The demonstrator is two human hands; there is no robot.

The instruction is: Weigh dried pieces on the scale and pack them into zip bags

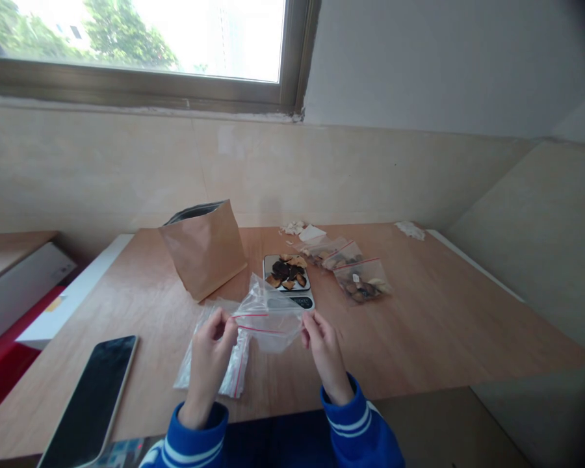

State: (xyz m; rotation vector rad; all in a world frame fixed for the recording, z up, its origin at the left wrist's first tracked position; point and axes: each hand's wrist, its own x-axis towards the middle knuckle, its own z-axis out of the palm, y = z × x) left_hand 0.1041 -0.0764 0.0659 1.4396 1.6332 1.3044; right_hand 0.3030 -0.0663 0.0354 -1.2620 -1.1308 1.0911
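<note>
Between my two hands a clear zip bag with red lines along its mouth is stretched above the table. My left hand pinches one side of it, and my right hand pinches the other. No contents show in the bag. Under and beside my left hand lies a stack of clear zip bags. Just beyond the held bag is a kitchen scale with a small display, partly covered from view by the bag. Dark and tan dried slices are heaped on its plate.
An open brown paper bag stands behind, left of the scale. Several filled zip bags lie to its right. White scraps and a crumpled white piece lie along the far edge. A phone rests at the near left.
</note>
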